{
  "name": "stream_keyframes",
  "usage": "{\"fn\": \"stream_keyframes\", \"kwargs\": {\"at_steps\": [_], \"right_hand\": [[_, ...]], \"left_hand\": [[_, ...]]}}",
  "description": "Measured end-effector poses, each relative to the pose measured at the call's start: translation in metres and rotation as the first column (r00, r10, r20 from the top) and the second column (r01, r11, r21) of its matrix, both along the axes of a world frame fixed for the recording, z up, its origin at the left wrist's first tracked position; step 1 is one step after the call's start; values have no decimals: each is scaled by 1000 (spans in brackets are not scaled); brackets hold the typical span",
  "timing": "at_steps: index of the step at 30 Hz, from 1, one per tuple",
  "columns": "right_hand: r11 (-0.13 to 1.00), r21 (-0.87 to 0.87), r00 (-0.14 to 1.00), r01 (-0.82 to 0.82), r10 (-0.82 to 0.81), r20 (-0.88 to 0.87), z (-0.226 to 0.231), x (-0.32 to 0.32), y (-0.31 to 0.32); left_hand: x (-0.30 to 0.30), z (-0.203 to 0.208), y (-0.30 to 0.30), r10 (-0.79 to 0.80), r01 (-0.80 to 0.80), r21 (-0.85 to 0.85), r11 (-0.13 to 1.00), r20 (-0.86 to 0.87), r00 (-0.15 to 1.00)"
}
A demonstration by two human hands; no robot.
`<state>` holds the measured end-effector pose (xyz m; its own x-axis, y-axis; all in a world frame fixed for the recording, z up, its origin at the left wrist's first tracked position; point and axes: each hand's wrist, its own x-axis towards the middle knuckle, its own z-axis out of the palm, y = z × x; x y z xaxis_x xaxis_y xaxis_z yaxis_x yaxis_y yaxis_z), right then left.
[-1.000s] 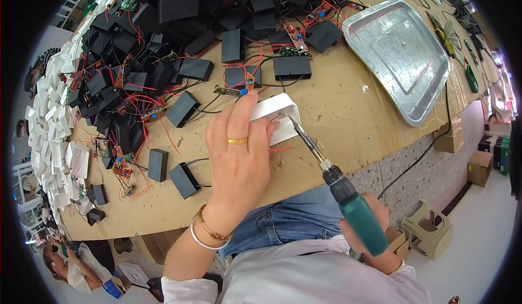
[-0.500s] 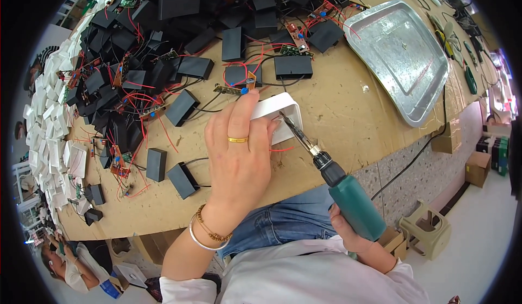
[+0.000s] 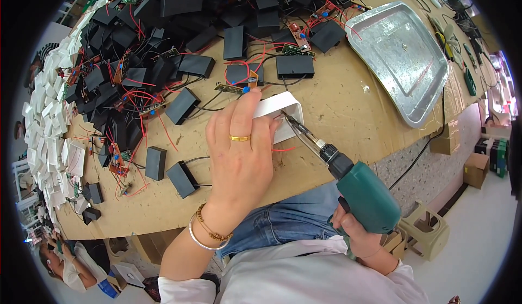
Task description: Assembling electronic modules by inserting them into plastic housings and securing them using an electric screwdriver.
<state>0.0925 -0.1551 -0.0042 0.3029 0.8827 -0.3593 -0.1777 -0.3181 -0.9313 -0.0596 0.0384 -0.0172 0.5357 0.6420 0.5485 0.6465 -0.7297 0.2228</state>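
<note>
My left hand point(image 3: 239, 141) is closed on a white open plastic case point(image 3: 277, 105) just above the table, steadying it with the fingers along its side. A red wire point(image 3: 284, 150) sticks out beside the case. My right hand point(image 3: 356, 230) wraps round the handle of a green soldering gun point(image 3: 370, 195), its metal barrel slanting up to the left. The tip reaches into the case opening; what it touches inside is too small to tell. Just past my left fingertips lies a small brown circuit board point(image 3: 253, 79) with a blue part.
A large heap of black boxes point(image 3: 182, 3) with red wires and circuit boards covers the far left of the table. White cases point(image 3: 49, 124) pile along the left edge. A metal tray point(image 3: 402, 59) lies at the right, near pliers point(image 3: 445, 45). Another person point(image 3: 81, 266) sits lower left.
The soldering gun has swung, its body moving right and turning so the handle shows, while the tip stays in the case. My right hand has shifted slightly with it. The left hand barely moves.
</note>
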Motion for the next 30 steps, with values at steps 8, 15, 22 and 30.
{"fn": "stream_keyframes", "kwargs": {"at_steps": [8, 15, 22, 30], "right_hand": [[999, -32, 999, 21, -22, -34, 6, 0, 4], [1000, -3, 995, -30, 30, 97, 10, -4, 3], [997, -22, 994, -69, 70, 88, 14, -6, 3], [999, 13, 995, -53, 52, 88, 6, -8, -1]], "left_hand": [[1, -1, 0, 3, -3, -4, 1000, -2, 1000], [0, 0, -1, -1, 1, -3, 1000, 3, 1000], [2, 1, 0, 8, -8, 7, 1000, 0, 1000], [1, 1, 0, 10, -10, 3, 1000, 0, 1000]]}}
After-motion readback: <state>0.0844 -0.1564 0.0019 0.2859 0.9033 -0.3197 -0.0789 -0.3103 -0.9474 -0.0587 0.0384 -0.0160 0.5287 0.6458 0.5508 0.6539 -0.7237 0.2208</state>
